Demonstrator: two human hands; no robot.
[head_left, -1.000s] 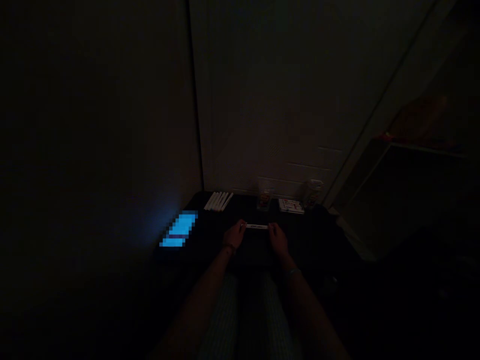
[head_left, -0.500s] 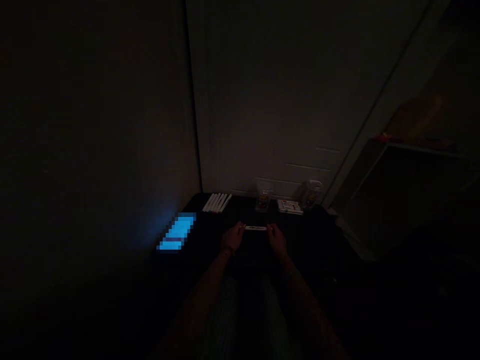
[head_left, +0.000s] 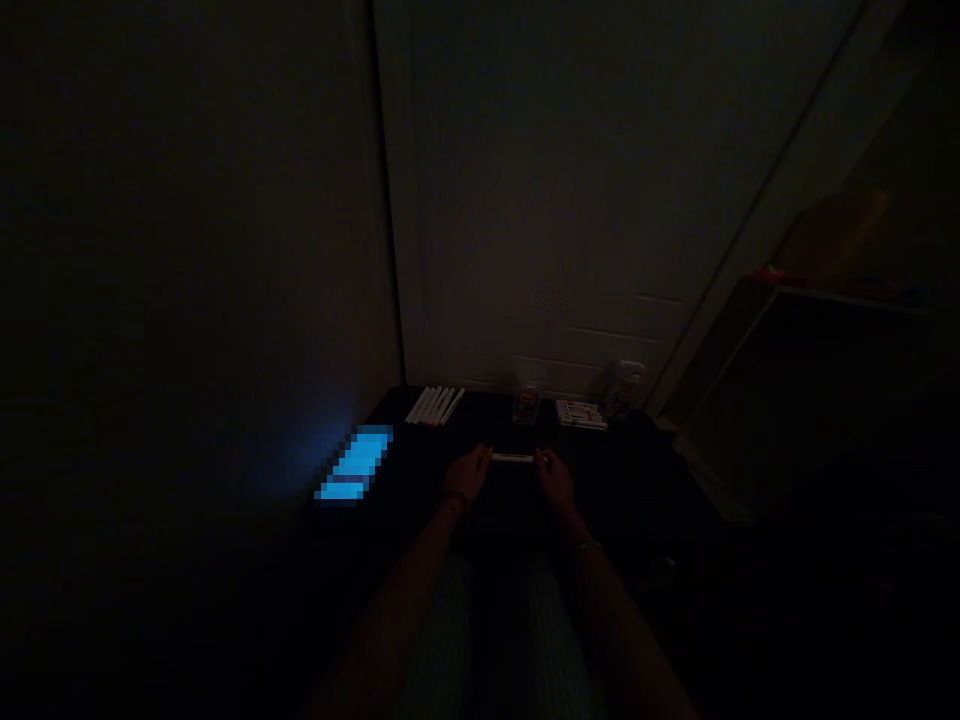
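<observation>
The room is very dark. A thin white marker [head_left: 513, 458] lies level above a small black table [head_left: 645, 470], held at both ends. My left hand [head_left: 466, 476] pinches its left end and my right hand [head_left: 555, 482] pinches its right end. Both hands are closed around the marker's tips. A row of several white markers [head_left: 434, 404] lies at the table's far left.
A glowing blue screen [head_left: 353, 465] lies on the table's left part. At the far edge stand two clear cups [head_left: 527, 397] [head_left: 621, 392] with a flat printed packet [head_left: 580, 413] between them. A pale wall rises behind; dark furniture [head_left: 810, 390] stands at the right.
The visible stretch of marker between my hands has grown a little shorter, with my right hand drawn slightly inward. The view shifted slightly.
</observation>
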